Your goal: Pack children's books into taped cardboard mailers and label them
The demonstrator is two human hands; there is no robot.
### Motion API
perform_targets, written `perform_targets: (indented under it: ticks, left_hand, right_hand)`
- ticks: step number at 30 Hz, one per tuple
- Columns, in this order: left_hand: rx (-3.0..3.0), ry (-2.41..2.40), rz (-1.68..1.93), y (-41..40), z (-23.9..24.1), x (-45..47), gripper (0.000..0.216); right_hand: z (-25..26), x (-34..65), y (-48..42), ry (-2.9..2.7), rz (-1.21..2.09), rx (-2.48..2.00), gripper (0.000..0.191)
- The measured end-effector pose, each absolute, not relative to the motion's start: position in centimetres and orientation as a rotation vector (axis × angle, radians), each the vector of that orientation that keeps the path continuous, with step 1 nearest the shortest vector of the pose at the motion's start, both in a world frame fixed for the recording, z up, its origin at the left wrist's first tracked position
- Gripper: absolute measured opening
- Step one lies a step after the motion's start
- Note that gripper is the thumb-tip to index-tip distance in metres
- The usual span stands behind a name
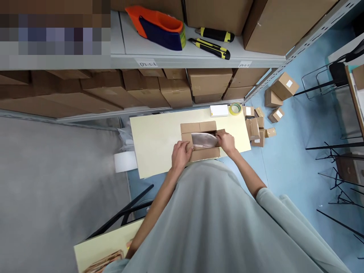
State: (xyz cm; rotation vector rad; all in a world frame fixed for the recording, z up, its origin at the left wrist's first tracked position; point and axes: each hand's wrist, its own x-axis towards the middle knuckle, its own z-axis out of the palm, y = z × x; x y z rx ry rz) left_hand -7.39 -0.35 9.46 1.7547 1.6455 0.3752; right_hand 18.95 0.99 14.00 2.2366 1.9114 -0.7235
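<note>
An open cardboard box (pixel 199 127) sits on a pale yellow table (pixel 155 138) below me, its flaps spread. Inside lies a pale wrapped item (pixel 204 140). My left hand (pixel 180 153) grips the box's left side flap with curled fingers. My right hand (pixel 225 141) holds the right flap, fingers bent over its edge. Both hands are at the box's near half, one on each side of the wrapped item.
A roll of tape (pixel 235 109) and a white pad (pixel 219 110) lie at the table's far edge. Small boxes (pixel 274 100) are scattered on the blue floor at right. The shelf above holds an orange tape dispenser (pixel 160 26), two utility knives (pixel 212 47) and cartons.
</note>
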Motion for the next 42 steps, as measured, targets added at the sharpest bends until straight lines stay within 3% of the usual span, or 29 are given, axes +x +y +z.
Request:
perform_targets:
  ticks: [3,7,11,18,22,29,33,36,38,42]
  left_hand:
    - [1.8,1.59,0.397,-0.7,9.5,-8.3,0.031]
    - [1.799,1.514,0.417,-1.6,9.4,-9.8,0.032]
    - [1.846,1.39,0.35,-2.5,9.3,-11.5,0.044]
    - [1.863,1.243,0.149,-3.1,9.8,-12.5,0.086]
    - [1.811,1.265,0.184,-2.8,10.1,-12.4,0.079]
    - [1.548,1.368,0.242,-0.2,9.7,-12.9,0.06]
    - [1.632,1.578,0.247,1.7,8.6,-11.7,0.048]
    - [1.708,1.62,0.312,2.3,7.7,-10.4,0.051]
    - [1.697,1.641,0.372,2.6,7.0,-9.9,0.062]
    - [1.596,1.638,0.455,3.5,5.5,-10.2,0.103]
  right_hand:
    - [14.0,21.6,-1.0,1.846,-0.706,2.646,0.041]
    - [12.9,23.7,-3.2,1.65,-1.164,2.884,0.041]
    - [12.1,22.3,-3.7,1.756,-1.453,2.766,0.04]
    - [12.4,20.1,-2.9,2.12,-1.232,2.263,0.039]
    - [12.6,21.1,-2.9,2.184,-1.128,2.048,0.046]
    - [12.7,23.2,-2.5,2.225,-1.265,1.784,0.065]
    - [11.4,23.1,-1.8,2.162,-1.41,1.988,0.051]
    - [9.9,22.9,-1.1,2.037,-1.364,2.254,0.042]
    - [8.8,23.0,-0.5,1.962,-1.3,2.383,0.052]
    - [6.8,23.3,0.5,1.952,-1.487,2.414,0.099]
